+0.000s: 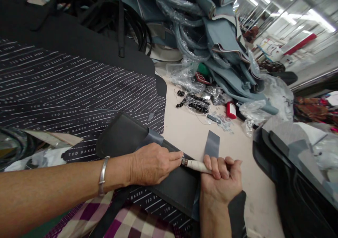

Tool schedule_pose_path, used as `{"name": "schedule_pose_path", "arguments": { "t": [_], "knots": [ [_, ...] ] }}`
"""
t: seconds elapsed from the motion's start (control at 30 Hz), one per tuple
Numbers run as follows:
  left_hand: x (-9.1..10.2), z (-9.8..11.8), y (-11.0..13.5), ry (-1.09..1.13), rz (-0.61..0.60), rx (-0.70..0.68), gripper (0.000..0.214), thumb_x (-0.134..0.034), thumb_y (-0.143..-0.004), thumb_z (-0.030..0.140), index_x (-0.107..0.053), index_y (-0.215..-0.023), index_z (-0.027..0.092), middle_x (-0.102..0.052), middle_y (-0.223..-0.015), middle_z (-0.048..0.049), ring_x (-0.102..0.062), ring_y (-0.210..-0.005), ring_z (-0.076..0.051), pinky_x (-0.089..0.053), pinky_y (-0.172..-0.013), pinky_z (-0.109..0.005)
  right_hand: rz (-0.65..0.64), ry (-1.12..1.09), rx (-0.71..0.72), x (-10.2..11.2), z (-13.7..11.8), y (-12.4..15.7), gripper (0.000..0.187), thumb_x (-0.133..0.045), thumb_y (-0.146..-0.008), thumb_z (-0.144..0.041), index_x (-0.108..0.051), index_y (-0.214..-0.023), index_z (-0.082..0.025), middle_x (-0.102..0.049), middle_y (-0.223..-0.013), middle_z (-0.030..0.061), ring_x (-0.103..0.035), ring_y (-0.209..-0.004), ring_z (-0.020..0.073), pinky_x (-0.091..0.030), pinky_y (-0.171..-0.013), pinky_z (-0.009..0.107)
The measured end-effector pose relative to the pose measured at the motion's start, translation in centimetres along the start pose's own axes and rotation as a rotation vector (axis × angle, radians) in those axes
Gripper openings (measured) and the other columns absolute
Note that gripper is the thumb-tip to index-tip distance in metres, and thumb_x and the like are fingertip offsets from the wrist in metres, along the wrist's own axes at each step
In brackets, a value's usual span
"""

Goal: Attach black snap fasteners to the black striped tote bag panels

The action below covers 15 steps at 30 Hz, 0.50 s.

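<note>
My right hand (pixel 220 176) is wrapped round a hand tool with a pale, tape-wrapped handle (pixel 196 165). The tool's small metal head points left, onto the edge of a black leather-like bag panel (pixel 169 192). My left hand (pixel 154 164) lies across that panel with its fingers curled and pressed together. Its index finger reaches to the metal head; whatever sits under the fingers is hidden. A grey strip (pixel 154 137) lies on the panel behind my left hand. Another grey strip (pixel 212 143) lies on the table just beyond my right fingers.
Printed black lining (pixel 79 86) covers the left side. Black straps (pixel 121 26) are heaped behind it. Blue-grey pieces in plastic (pixel 224 40) pile up at the back. Black beads (pixel 196 102), a red case (pixel 231 110) and a small cutter (pixel 213 119) lie mid-table. Black panels (pixel 295 167) stack at right.
</note>
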<state>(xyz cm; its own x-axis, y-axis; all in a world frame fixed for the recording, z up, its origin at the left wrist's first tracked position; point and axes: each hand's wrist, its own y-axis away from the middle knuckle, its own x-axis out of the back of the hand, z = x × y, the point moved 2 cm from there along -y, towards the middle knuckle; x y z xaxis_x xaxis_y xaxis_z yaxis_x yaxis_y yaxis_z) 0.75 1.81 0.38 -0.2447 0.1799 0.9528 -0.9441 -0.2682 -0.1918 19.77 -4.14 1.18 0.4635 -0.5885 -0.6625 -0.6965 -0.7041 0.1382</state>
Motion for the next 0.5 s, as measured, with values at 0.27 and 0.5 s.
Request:
{"name": "schedule_pose_path", "arguments": {
  "t": [0.27,0.5],
  "knots": [
    [0.3,-0.3,0.2,0.079,0.008,-0.001,0.023,-0.05,-0.088,0.018,-0.061,-0.107,0.017,-0.063,-0.133,-0.0049,-0.066,-0.067,-0.017,-0.051,-0.053,-0.035,-0.087,0.088,0.012,-1.0,-0.3,0.5,0.035,-0.05,-0.096,-0.04,-0.059,-0.067,-0.022,-0.012,-0.043,-0.0131,-0.004,-0.036,0.0085,-0.033,-0.042,0.02],
    [0.4,-0.3,0.1,0.086,0.016,0.018,0.031,-0.049,-0.089,0.019,-0.056,-0.12,0.017,-0.065,-0.125,-0.0057,-0.065,-0.067,-0.018,-0.05,-0.05,-0.036,-0.081,0.118,0.093,0.0,-1.2,-0.1,0.037,-0.052,-0.095,-0.041,-0.061,-0.065,-0.021,-0.017,-0.04,-0.0126,-0.008,-0.036,0.008,-0.033,-0.044,0.021]
  ]
}}
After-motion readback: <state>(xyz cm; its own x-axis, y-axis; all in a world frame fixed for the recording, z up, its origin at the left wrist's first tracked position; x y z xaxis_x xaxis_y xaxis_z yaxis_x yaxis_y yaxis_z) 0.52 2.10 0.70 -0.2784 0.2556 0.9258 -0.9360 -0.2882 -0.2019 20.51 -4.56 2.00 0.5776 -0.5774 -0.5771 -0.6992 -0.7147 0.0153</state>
